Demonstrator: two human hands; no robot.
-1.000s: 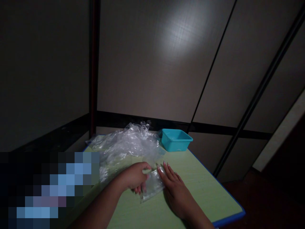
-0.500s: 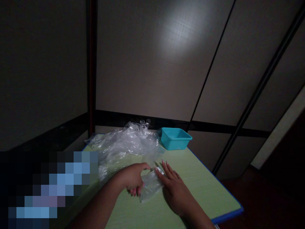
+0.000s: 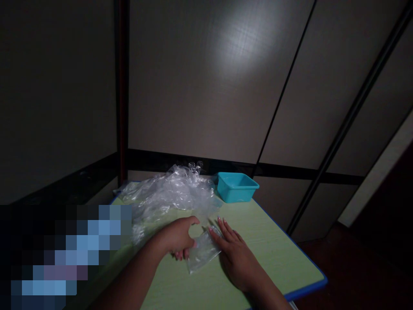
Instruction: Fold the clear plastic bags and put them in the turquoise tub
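Two hands work a small clear bag (image 3: 202,254) at the lower centre of the frame, on a green table (image 3: 277,258) with a blue edge, in a dim room lit by one pale patch on the wall panels (image 3: 206,107) above. The left hand (image 3: 178,239) comes in from the lower left, its fingers curled under against the bag's left edge and its thumb arched clear above them. Whether those fingers nip the film or only press on it cannot be told in this light. The right hand (image 3: 237,255) lies flat at the bag's right side, fingers straight and close together. Their tips rest on the bag's upper right corner, seemingly to pin the slippery film to the tabletop while the other hand handles the opposite edge. The bag lies flat and slightly askew between the two hands, touching both. Just behind them, toward the middle of the frame, a loose heap of crumpled clear plastic (image 3: 167,196) sprawls over the table's far left part. It is within easy reach of the left hand and is probably a stock of the same material. A teal tub (image 3: 237,189) stands at the far corner, just right of the heap; what it holds, if anything, cannot be seen.
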